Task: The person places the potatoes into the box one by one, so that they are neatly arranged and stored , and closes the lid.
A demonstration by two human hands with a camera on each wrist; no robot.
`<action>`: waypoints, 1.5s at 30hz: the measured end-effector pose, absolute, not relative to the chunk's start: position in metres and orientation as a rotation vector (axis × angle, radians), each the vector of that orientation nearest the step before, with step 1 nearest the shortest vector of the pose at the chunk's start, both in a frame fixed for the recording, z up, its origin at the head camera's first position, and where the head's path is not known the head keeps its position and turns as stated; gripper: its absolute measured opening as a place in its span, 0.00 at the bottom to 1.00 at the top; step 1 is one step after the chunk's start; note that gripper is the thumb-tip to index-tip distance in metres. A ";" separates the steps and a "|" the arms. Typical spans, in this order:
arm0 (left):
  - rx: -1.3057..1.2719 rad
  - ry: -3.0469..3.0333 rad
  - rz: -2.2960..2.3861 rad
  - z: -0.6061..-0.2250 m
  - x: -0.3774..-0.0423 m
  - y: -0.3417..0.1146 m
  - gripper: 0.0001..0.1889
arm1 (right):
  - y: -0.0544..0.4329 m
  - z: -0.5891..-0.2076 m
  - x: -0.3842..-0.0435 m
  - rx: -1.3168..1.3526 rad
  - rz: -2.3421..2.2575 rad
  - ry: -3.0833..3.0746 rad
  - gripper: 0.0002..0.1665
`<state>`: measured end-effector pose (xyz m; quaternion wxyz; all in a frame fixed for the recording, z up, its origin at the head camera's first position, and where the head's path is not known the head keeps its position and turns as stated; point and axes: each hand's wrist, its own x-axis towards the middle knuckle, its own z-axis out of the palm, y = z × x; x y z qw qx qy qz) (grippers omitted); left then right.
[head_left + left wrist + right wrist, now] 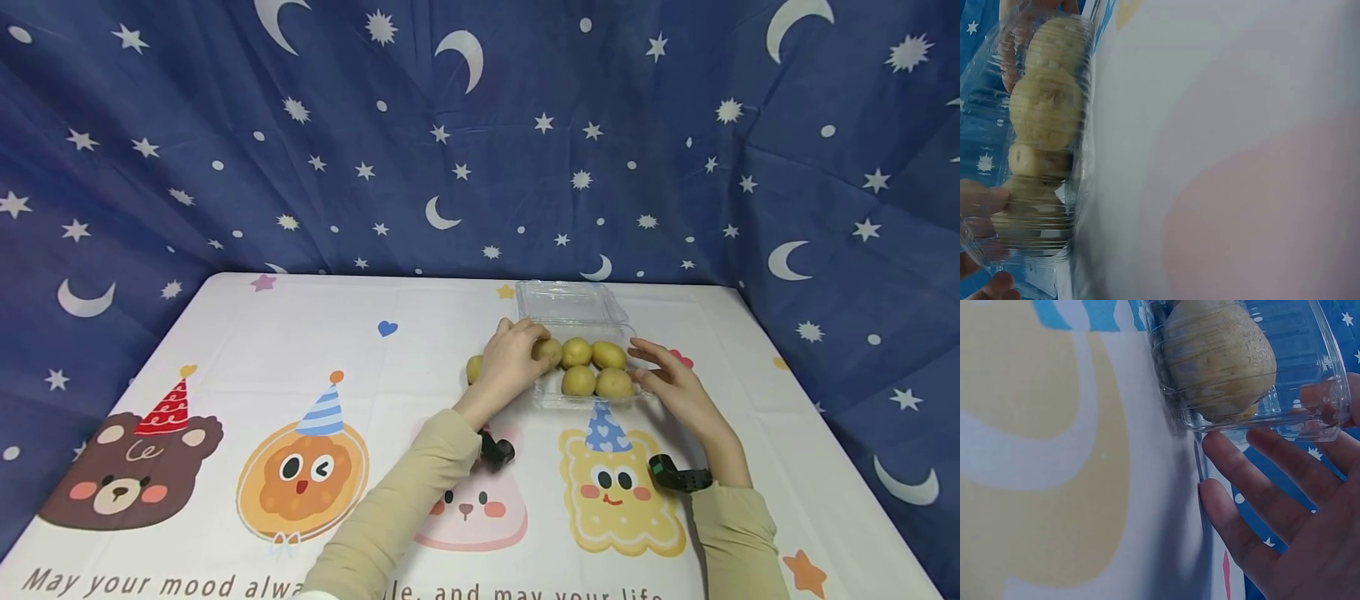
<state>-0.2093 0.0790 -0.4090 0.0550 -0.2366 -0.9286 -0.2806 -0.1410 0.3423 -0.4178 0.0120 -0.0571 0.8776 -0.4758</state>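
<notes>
A clear plastic box (551, 395) of yellow-brown potatoes (577, 352) stands toward the back right of the table, its hinged lid (566, 302) folded back. My left hand (513, 354) grips a potato (551, 352) at the box's left end; its fingers (982, 200) show through the plastic in the left wrist view. Left of that hand, another potato (474, 368) lies partly hidden. My right hand (678, 387) rests at the box's right side, fingers spread and fairly straight. In the right wrist view, its fingertips (1215, 445) are at the wall and the thumb overlaps the rim.
A white cloth with printed cartoon figures and lettering covers the table (315, 333). Behind it hangs a blue curtain (480, 133) with moons and stars. Dark straps with small devices (678, 475) sit on both wrists.
</notes>
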 end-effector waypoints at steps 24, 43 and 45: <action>-0.895 -2.717 -1.095 -0.413 -0.192 0.054 0.18 | 0.342 -0.417 -0.142 -0.167 -1.482 2.728 0.32; -0.862 -2.588 -1.118 -0.415 -0.188 0.021 0.15 | 0.343 -0.417 -0.141 -0.171 -1.474 2.736 0.32; -0.830 -2.588 -1.140 -0.415 -0.190 0.018 0.15 | 0.343 -0.418 -0.141 -0.188 -1.485 2.737 0.32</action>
